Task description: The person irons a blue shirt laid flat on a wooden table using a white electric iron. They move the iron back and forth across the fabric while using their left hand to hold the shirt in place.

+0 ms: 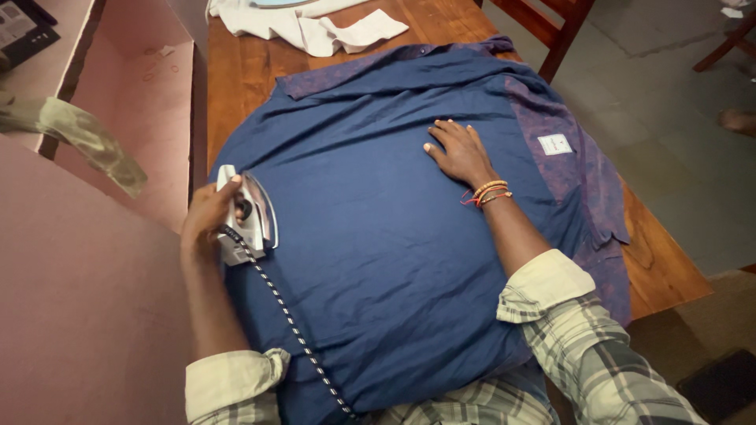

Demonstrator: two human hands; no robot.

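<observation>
A dark blue shirt (378, 212) lies spread flat over a wooden table (252, 63), its patterned inside and a white label (555, 144) showing along the right side. My left hand (206, 219) grips the handle of a white and silver clothes iron (250, 216), which rests on the shirt's left edge. The iron's black-and-white braided cord (291, 323) runs down toward me. My right hand (458, 151) lies flat on the shirt's upper middle, fingers spread, with orange bands on the wrist.
A white cloth (315, 24) lies crumpled at the table's far end. A wooden chair (551, 24) stands at the far right corner. To the left is a pink wall and ledge (118, 118) with an olive cloth (87, 134) hanging. Grey floor lies to the right.
</observation>
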